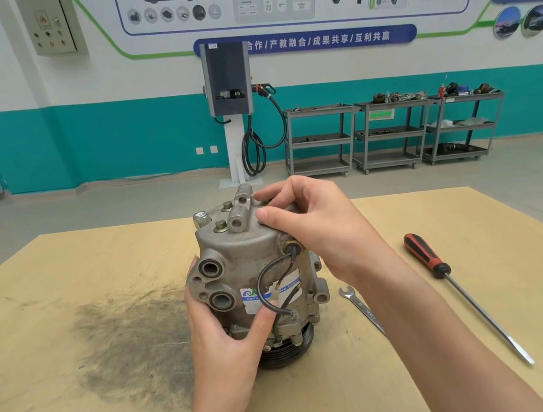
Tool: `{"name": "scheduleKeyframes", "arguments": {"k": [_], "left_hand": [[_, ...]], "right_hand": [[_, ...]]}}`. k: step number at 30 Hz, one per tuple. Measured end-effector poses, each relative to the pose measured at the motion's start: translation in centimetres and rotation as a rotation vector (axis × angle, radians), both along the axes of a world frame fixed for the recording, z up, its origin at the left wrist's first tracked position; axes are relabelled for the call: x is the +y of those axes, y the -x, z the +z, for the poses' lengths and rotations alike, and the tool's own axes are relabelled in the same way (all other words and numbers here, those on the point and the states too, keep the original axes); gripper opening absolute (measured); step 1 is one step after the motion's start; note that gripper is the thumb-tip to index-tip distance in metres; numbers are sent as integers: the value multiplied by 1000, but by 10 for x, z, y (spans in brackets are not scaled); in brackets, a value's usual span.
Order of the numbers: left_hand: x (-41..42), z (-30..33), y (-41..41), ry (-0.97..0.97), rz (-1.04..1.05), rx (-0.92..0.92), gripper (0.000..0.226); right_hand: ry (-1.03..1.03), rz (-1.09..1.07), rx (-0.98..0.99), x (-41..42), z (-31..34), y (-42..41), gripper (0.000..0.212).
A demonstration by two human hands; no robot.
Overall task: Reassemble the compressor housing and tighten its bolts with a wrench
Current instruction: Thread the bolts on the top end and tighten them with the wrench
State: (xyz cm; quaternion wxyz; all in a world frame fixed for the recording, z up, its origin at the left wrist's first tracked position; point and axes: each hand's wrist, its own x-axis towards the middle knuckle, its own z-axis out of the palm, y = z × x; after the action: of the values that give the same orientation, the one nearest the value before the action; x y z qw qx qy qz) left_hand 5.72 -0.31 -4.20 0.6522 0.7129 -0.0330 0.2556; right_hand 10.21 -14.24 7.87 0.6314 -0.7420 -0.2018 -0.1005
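The grey metal compressor [235,259] stands upright on its black pulley [289,350] in the middle of the wooden table [60,372]. Its housing cover sits on top with two bolts [221,226] showing on the left side. My left hand [226,343] grips the lower left of the body, thumb across the front. Fingertips of my right hand [311,228] pinch something small on the cover's right side; the fingers hide it. A silver open-end wrench [363,308] lies on the table right of the compressor, partly under my right forearm.
A long screwdriver [461,291] with a red-and-black handle lies on the right of the table. A dark grease smear [125,342] marks the wood left of the compressor. Beyond the table stand a charging post [231,107] and metal carts [391,131] along the wall.
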Motion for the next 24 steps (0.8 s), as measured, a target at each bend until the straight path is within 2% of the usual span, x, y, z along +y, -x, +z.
{"name": "scheduleKeyframes", "arguments": {"k": [6, 9, 16, 20, 24], "left_hand": [[0, -1, -1, 6, -4, -19, 99], [0, -1, -1, 9, -9, -32, 98], [0, -2, -3, 32, -14, -47, 95], [0, -1, -2, 30, -3, -56, 88], [0, 1, 0, 26, 1, -50, 78]], "right_hand": [[-2, 76, 26, -6, 4, 0, 9], [15, 98, 24, -8, 5, 0, 13], [-21, 3, -5, 0, -1, -2, 19], [-28, 63, 37, -4, 3, 0, 9], [0, 105, 31, -6, 6, 2, 18]]}}
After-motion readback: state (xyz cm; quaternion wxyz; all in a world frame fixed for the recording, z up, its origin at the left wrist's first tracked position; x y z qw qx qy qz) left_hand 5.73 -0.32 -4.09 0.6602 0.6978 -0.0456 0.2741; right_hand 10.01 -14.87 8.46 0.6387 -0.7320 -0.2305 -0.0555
